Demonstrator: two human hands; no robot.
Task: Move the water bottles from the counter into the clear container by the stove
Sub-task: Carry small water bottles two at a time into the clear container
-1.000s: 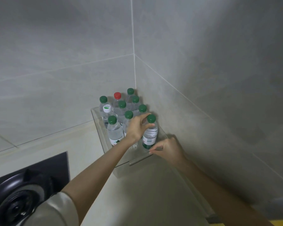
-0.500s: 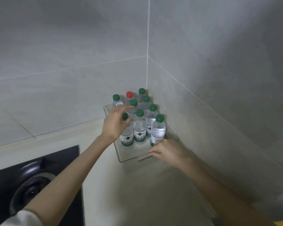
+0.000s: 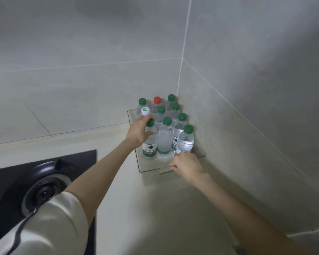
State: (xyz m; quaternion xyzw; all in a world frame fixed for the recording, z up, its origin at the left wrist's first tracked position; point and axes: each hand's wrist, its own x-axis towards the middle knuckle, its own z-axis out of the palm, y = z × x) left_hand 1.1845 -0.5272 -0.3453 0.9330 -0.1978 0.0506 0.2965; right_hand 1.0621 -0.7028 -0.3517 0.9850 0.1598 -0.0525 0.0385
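A clear container sits in the corner of the counter where two tiled walls meet. Several water bottles stand upright inside it, most with green caps, one with a red cap and one with a white cap. My left hand is wrapped around the neck of the front-left bottle, just under its green cap. My right hand grips the container's front handle, below the front-right bottle.
A black stove with a round burner lies at the lower left, close to my left sleeve. Pale counter stretches between the stove and the right wall. Grey tiled walls close in the corner behind the container.
My left hand let go of the front-right bottle and shifted left onto the front-left bottle's neck. My right hand stayed on the container's handle. The camera view swung to the left.
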